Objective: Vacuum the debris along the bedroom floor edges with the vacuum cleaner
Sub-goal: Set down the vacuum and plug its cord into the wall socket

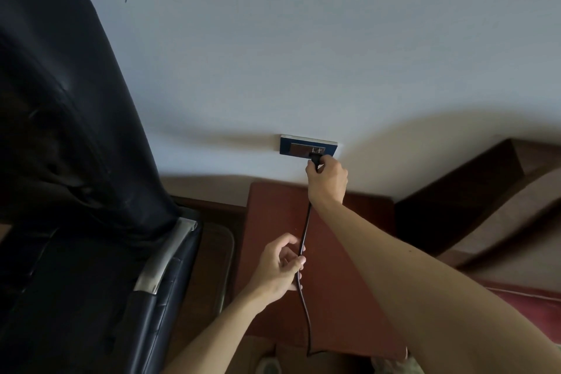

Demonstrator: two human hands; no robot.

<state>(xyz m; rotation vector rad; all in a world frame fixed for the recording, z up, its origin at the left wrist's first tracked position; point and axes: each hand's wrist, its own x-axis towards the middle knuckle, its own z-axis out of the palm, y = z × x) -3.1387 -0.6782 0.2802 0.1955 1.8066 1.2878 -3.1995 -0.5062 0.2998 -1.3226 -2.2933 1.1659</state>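
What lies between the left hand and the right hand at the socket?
Head view: a black cord runs from the left hand up to the right hand on the plug, above a red cabinet top.

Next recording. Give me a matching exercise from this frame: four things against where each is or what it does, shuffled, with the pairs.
1 right hand
2 left hand
3 socket plate
4 black chair

a on the wall above the red-brown cabinet
b grips the plug at the socket plate
c fills the view's left side
d holds the cable lower down

Pairs: 1-b, 2-d, 3-a, 4-c
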